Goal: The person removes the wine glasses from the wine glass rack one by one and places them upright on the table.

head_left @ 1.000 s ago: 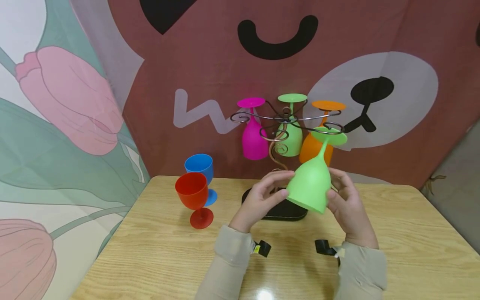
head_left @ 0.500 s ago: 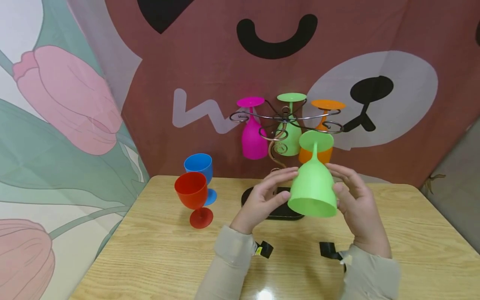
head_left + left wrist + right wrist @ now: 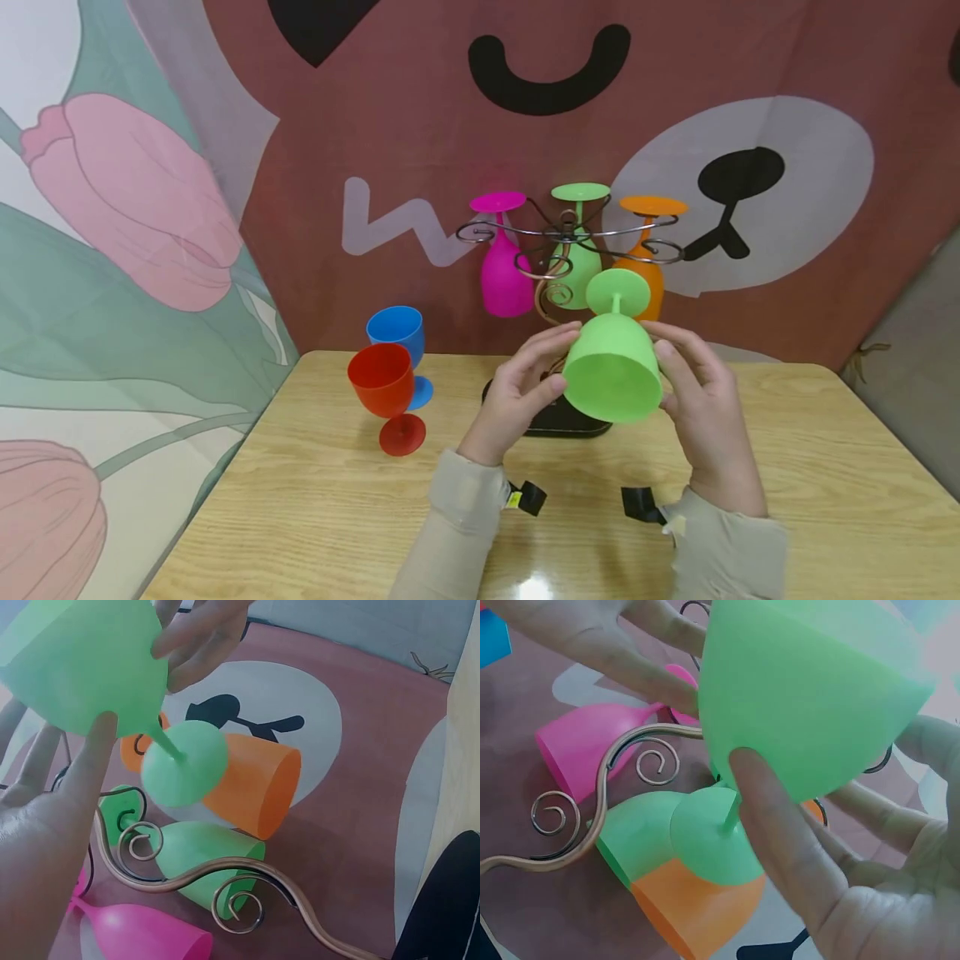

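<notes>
A light green plastic goblet (image 3: 611, 337) is held upside down between both hands, its stem and foot pointing up and away and its mouth tilted toward me. My left hand (image 3: 513, 404) grips the bowl's left side, while my right hand (image 3: 708, 417) grips the right side; in the right wrist view the thumb lies against the bowl. Just behind stands a metal goblet rack (image 3: 567, 237) with curled arms. Hanging foot-up from it are a magenta goblet (image 3: 506, 283), another green goblet (image 3: 573, 279) and an orange goblet (image 3: 651, 287). The held goblet's foot partly covers the orange one.
To the left on the wooden table (image 3: 337, 533), a red goblet (image 3: 381, 382) stands upright in front of a blue goblet (image 3: 405, 333). The rack's black base (image 3: 570, 423) is partly hidden behind the hands. A patterned cloth (image 3: 420, 125) hangs behind the table.
The held goblet has tipped so that its mouth faces me more and its foot has dropped lower, away from the rack's front right arm. Both hands keep hold of it.
</notes>
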Demonstrator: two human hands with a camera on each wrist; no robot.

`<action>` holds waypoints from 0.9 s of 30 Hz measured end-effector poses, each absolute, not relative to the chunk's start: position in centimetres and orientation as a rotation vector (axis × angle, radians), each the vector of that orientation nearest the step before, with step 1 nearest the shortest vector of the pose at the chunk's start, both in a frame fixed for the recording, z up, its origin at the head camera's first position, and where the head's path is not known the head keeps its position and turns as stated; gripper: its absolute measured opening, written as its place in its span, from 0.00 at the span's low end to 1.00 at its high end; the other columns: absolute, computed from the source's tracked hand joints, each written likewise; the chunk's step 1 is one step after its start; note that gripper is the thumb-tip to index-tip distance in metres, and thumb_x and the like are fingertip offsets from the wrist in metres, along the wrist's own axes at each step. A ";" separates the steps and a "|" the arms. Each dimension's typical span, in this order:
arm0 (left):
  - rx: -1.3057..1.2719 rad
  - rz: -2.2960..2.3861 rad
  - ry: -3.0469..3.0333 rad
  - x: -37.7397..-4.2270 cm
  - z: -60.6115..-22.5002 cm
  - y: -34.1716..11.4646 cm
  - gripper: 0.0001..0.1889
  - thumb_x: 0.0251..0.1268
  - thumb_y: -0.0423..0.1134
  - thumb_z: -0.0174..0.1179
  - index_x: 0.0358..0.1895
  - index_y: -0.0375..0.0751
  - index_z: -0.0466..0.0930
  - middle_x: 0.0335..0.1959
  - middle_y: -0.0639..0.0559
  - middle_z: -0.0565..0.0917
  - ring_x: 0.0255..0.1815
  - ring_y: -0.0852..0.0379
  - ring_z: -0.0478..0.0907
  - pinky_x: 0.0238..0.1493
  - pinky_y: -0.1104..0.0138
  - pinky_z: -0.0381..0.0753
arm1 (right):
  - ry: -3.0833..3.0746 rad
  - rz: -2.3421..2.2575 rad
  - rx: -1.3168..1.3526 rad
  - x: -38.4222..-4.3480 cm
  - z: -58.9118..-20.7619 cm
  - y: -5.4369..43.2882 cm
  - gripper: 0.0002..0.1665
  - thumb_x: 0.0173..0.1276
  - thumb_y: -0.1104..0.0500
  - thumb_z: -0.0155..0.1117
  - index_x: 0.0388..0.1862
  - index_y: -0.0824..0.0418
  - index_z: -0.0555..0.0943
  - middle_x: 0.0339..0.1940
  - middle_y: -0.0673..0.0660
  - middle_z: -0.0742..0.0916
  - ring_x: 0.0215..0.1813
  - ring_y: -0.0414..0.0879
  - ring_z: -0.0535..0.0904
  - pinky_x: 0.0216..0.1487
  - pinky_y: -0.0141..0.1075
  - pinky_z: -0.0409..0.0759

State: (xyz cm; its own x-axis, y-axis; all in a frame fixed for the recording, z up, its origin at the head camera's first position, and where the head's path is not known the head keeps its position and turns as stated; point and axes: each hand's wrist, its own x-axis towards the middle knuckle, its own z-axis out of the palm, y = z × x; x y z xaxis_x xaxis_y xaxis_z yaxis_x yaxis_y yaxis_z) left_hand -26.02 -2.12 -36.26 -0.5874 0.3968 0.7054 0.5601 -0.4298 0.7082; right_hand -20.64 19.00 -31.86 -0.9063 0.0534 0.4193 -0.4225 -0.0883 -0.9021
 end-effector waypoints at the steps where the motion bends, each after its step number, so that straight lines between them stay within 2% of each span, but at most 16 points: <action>1: -1.338 -2.171 -1.611 -26.0 -36.2 -2.1 0.36 0.76 0.52 0.57 0.71 0.23 0.63 0.75 0.36 0.64 0.76 0.43 0.63 0.74 0.48 0.65 | -1.864 2.058 0.417 -20.7 -31.9 19.0 0.21 0.81 0.56 0.53 0.66 0.65 0.77 0.64 0.56 0.78 0.60 0.47 0.76 0.42 0.34 0.87; 6: -1.194 -2.215 -1.617 -25.7 -35.7 -2.3 0.39 0.73 0.59 0.56 0.70 0.26 0.65 0.72 0.36 0.70 0.71 0.47 0.71 0.66 0.48 0.75 | -1.829 2.037 0.591 -20.8 -32.2 19.2 0.21 0.80 0.65 0.52 0.69 0.67 0.75 0.61 0.57 0.82 0.56 0.45 0.81 0.50 0.33 0.86; 11: -1.130 -2.314 -1.593 -25.5 -35.2 -2.6 0.43 0.71 0.63 0.56 0.69 0.26 0.62 0.69 0.38 0.73 0.64 0.52 0.76 0.59 0.51 0.81 | -1.849 1.953 0.751 -20.9 -32.5 19.5 0.29 0.72 0.77 0.55 0.71 0.69 0.72 0.64 0.57 0.82 0.58 0.47 0.81 0.56 0.32 0.82; 14: -1.096 -2.339 -1.593 -25.4 -35.0 -2.8 0.44 0.70 0.64 0.57 0.69 0.25 0.61 0.65 0.43 0.76 0.61 0.54 0.77 0.58 0.54 0.83 | -1.857 1.935 0.765 -21.0 -32.6 19.5 0.31 0.68 0.79 0.57 0.71 0.70 0.72 0.68 0.58 0.78 0.60 0.48 0.79 0.58 0.33 0.82; 20: -1.027 -2.341 -1.606 -25.4 -34.7 -2.8 0.44 0.69 0.65 0.58 0.68 0.24 0.65 0.58 0.53 0.80 0.56 0.56 0.80 0.57 0.55 0.83 | -1.846 1.947 0.773 -21.3 -32.9 19.5 0.31 0.67 0.80 0.59 0.70 0.71 0.72 0.67 0.58 0.79 0.61 0.48 0.79 0.59 0.35 0.81; 22: -1.014 -2.332 -1.610 -25.4 -34.7 -2.7 0.44 0.70 0.64 0.58 0.67 0.24 0.66 0.57 0.52 0.80 0.55 0.56 0.81 0.57 0.53 0.83 | -1.831 1.953 0.793 -21.5 -33.0 19.6 0.31 0.66 0.81 0.59 0.69 0.72 0.72 0.66 0.58 0.79 0.61 0.48 0.79 0.59 0.35 0.81; 27: -0.973 -2.290 -1.622 -25.3 -34.6 -2.8 0.41 0.71 0.63 0.58 0.66 0.24 0.70 0.58 0.37 0.81 0.52 0.56 0.83 0.55 0.49 0.84 | -1.820 1.953 0.811 -21.7 -33.3 19.6 0.30 0.66 0.81 0.60 0.67 0.73 0.73 0.64 0.57 0.82 0.62 0.48 0.79 0.59 0.35 0.81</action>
